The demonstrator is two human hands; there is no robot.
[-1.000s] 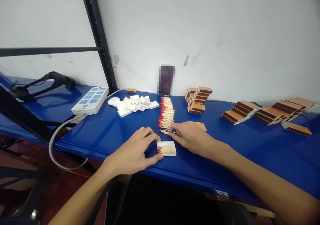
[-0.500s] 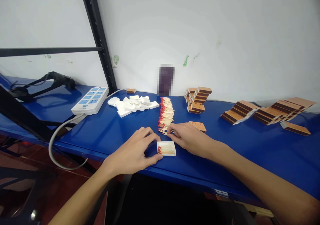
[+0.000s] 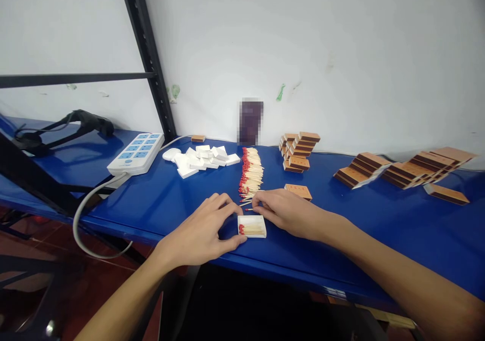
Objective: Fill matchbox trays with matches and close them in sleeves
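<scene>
A small white matchbox tray lies near the front edge with several red-headed matches in it. My left hand grips its left end between thumb and fingers. Just beyond the tray, my right hand is closed in a pinch on a match, whose red head points left. Behind those fingers stretches a long pile of loose matches, red heads to the left. One closed matchbox lies right behind my right hand, partly covered by it.
White empty trays are heaped left of the matches. Brown matchboxes stand in a stack and lie in leaning rows at the right. A power strip with its cable sits left, by a black shelf post.
My right hand has drawn a match slightly towards me, away from the near end of the pile. My left hand stays on the tray.
</scene>
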